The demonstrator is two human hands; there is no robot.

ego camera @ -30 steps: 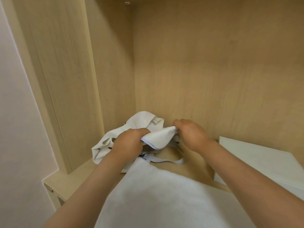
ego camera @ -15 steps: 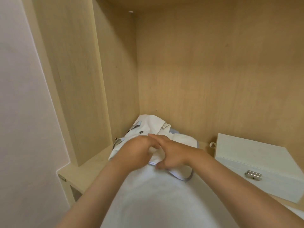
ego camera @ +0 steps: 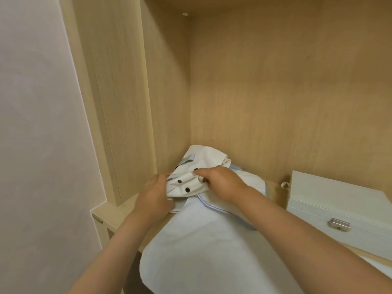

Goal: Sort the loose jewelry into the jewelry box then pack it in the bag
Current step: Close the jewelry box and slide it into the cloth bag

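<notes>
Wooden shelf (ego camera: 118, 213); left hand (ego camera: 153, 195) and right hand (ego camera: 220, 183) squeeze soft white cloth bag (ego camera: 207, 160); white jewelry box (ego camera: 339, 200) at three o'clock, nearer right hand.

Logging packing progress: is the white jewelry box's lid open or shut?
Shut: the jewelry box lid lies flat on its base, metal clasp across the seam; whether latched, cannot tell.

Soft, warm light lit the wooden alcove (ego camera: 275, 92) fairly evenly, darkening toward its upper corner. The pale wall (ego camera: 38, 124) at left looked flat and dull. Wide-angle distortion bent the panel edges, and detail was slightly soft throughout.
</notes>
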